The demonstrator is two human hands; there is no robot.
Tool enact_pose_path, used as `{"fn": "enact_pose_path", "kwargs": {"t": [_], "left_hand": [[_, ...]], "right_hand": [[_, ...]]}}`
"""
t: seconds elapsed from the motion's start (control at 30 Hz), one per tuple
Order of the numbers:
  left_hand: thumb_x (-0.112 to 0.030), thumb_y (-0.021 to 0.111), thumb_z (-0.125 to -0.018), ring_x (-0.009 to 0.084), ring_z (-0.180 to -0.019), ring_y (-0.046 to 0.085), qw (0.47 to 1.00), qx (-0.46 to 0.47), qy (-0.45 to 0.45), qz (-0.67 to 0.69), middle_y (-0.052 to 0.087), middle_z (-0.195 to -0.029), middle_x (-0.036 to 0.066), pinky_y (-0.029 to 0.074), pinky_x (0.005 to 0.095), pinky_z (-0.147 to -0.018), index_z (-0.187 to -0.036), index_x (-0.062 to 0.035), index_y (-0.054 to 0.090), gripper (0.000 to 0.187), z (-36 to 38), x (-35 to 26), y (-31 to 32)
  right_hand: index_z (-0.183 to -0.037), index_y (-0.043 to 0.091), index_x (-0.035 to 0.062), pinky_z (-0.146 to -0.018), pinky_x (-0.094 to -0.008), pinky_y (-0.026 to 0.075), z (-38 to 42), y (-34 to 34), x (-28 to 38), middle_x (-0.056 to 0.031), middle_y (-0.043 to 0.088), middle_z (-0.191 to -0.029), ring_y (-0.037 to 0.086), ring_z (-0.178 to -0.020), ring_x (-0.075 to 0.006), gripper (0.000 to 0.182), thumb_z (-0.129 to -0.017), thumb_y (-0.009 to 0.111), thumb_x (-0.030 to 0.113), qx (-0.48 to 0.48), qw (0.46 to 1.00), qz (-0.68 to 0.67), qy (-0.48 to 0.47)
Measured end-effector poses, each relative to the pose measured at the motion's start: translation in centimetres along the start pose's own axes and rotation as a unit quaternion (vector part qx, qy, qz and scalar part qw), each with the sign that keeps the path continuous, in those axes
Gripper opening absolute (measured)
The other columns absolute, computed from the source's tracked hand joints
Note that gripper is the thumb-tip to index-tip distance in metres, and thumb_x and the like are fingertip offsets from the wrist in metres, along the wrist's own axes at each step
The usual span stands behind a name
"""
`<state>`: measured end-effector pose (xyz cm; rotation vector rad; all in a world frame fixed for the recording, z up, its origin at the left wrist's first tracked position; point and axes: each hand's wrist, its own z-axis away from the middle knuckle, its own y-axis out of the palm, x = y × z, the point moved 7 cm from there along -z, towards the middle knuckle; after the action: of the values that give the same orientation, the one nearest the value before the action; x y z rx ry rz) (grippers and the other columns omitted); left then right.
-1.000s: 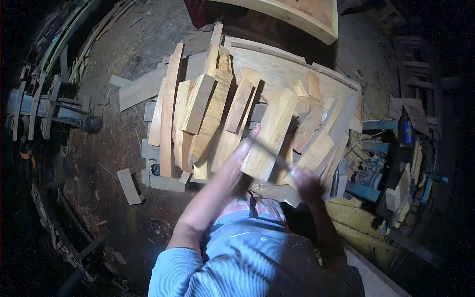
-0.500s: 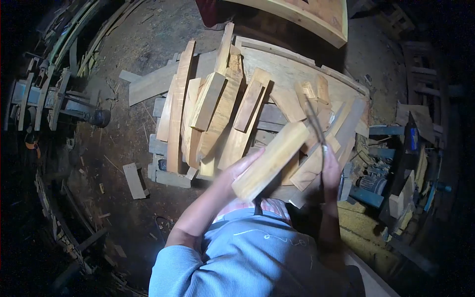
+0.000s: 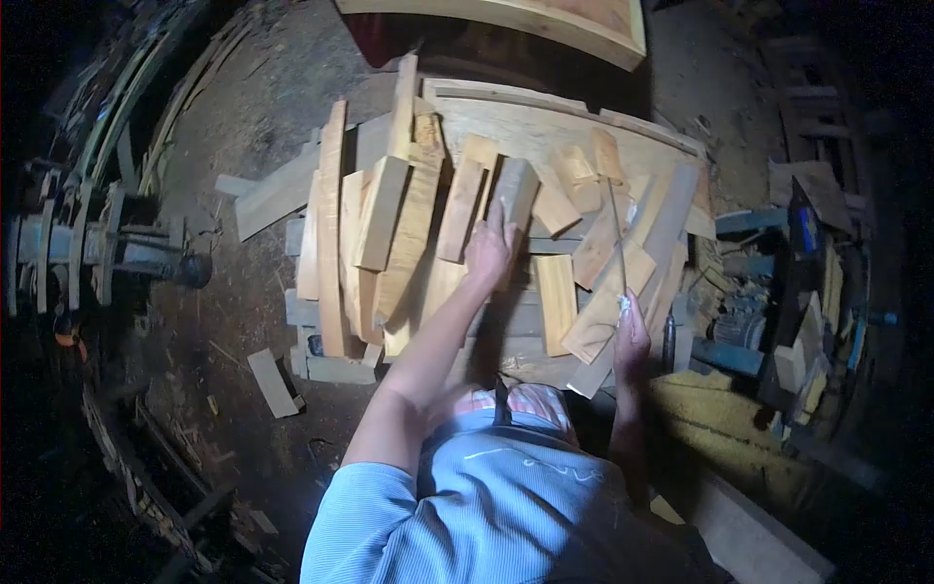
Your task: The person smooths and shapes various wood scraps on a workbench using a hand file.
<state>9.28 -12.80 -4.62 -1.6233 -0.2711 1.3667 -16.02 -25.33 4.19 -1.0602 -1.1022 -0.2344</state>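
My left hand [image 3: 489, 251] reaches over the middle of the work surface, its fingers on the near end of a wooden block [image 3: 519, 185]. That block lies tilted beside another short block [image 3: 461, 212] resting on a longer plank. To the right, my right hand [image 3: 632, 339] is closed on the near end of a long, thin rod-like tool [image 3: 620, 238]. The tool points away from me over several loose wood pieces, among them a pale board [image 3: 611, 310]. A yellowish block [image 3: 555, 304] lies between my two hands.
Long wood pieces [image 3: 334, 229] cover the left of the slatted surface. A wooden box-like piece [image 3: 545, 24] stands beyond the far edge. An offcut [image 3: 274, 383] lies on the floor at left. Machinery with a motor [image 3: 735, 331] stands at right, by a yellowish heap [image 3: 715, 414].
My left hand has moved forward with the wooden block, from near my body down among the other pieces. My right hand still holds the thin tool. The whole view has shifted slightly.
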Motion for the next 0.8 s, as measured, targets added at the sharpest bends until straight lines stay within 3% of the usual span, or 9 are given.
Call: {"fn": "enact_pose_path", "kwargs": {"t": [0.1,0.23,0.3,0.37,0.43,0.53,0.63,0.73,0.8], "left_hand": [[-0.014,0.050,-0.085,0.0406,-0.087,0.055,0.999,0.033,-0.009,-0.004,0.047,-0.101,0.026,0.047,0.0469,-0.071,-0.131,-0.0050,0.027,0.052,0.3,-1.0,-0.3],[0.005,0.047,-0.074,0.0417,-0.099,0.047,0.963,-0.136,0.197,-0.126,0.042,-0.109,0.029,0.041,0.0457,-0.084,-0.121,0.0059,0.037,0.048,1.8,-6.1,-2.2],[-0.005,0.057,-0.076,0.0434,-0.105,0.043,0.974,-0.089,0.193,-0.080,0.039,-0.115,0.033,0.038,0.0428,-0.090,-0.115,0.0081,0.041,0.043,3.1,-7.5,-1.3],[-0.017,0.061,-0.079,0.0422,-0.103,0.047,0.991,-0.010,0.075,0.110,0.044,-0.113,0.031,0.040,0.0421,-0.088,-0.116,0.0087,0.039,0.050,5.1,-4.7,3.0],[-0.025,0.066,-0.077,0.0379,-0.102,0.052,0.975,0.114,-0.115,0.152,0.051,-0.109,0.028,0.043,0.0412,-0.086,-0.114,0.0090,0.043,0.056,7.3,-1.1,7.5],[-0.030,0.071,-0.072,0.0305,-0.093,0.058,0.937,0.203,-0.208,0.193,0.058,-0.102,0.023,0.046,0.0374,-0.080,-0.110,0.0090,0.047,0.060,9.1,0.5,10.9],[-0.029,0.071,-0.073,0.0234,-0.085,0.060,0.870,0.232,-0.254,0.352,0.061,-0.095,0.018,0.048,0.0333,-0.074,-0.107,0.0075,0.050,0.054,9.3,1.1,13.5],[-0.030,0.070,-0.074,0.0206,-0.076,0.060,0.861,0.184,-0.225,0.417,0.062,-0.091,0.014,0.049,0.0319,-0.069,-0.109,0.0048,0.049,0.054,9.3,0.9,12.7],[-0.029,0.069,-0.075,0.0201,-0.080,0.059,0.887,0.171,-0.211,0.373,0.061,-0.094,0.014,0.048,0.0313,-0.072,-0.110,0.0039,0.049,0.052,9.3,0.2,10.5]], "right_hand": [[-0.121,0.049,0.0010,-0.094,-0.0310,0.038,0.6,-1.5,-1.3,-0.0164,0.054,-0.118,0.052,-0.111,-0.0247,0.034,-0.092,0.036,0.014,-0.012,0.995,0.070,0.070],[-0.126,0.044,0.0043,-0.092,-0.0286,0.038,1.0,-2.4,-3.9,-0.0139,0.054,-0.119,0.052,-0.109,-0.0223,0.038,-0.093,0.033,0.020,-0.013,0.992,0.109,0.062],[-0.128,0.041,0.0017,-0.095,-0.0292,0.035,1.1,-2.4,-4.6,-0.0156,0.051,-0.121,0.049,-0.112,-0.0230,0.040,-0.093,0.032,0.019,0.013,0.991,0.103,0.082],[-0.128,0.040,0.0006,-0.096,-0.0294,0.034,1.1,-2.2,-4.2,-0.0161,0.050,-0.122,0.047,-0.114,-0.0232,0.040,-0.093,0.032,0.018,0.024,0.993,0.086,0.082],[-0.128,0.039,-0.0004,-0.097,-0.0297,0.032,0.9,-1.9,-3.7,-0.0166,0.049,-0.122,0.046,-0.116,-0.0234,0.040,-0.094,0.031,0.018,0.033,0.994,0.069,0.080],[-0.128,0.039,-0.0002,-0.097,-0.0294,0.032,1.0,-1.6,-3.4,-0.0160,0.050,-0.121,0.046,-0.114,-0.0226,0.039,-0.094,0.030,0.016,0.032,0.995,0.053,0.083],[-0.128,0.039,-0.0003,-0.096,-0.0281,0.032,1.3,-1.2,-3.7,-0.0127,0.050,-0.120,0.047,-0.111,-0.0196,0.038,-0.094,0.032,0.014,0.036,0.997,0.043,0.060],[-0.129,0.040,0.0005,-0.090,-0.0262,0.037,1.6,-0.3,-4.8,-0.0078,0.053,-0.114,0.050,-0.102,-0.0157,0.037,-0.094,0.034,0.014,0.033,0.998,0.007,0.053],[-0.120,0.050,0.0040,-0.086,-0.0278,0.042,2.4,-0.3,-4.9,-0.0138,0.058,-0.112,0.056,-0.100,-0.0192,0.031,-0.091,0.043,0.010,0.000,0.994,-0.035,0.103]]}}
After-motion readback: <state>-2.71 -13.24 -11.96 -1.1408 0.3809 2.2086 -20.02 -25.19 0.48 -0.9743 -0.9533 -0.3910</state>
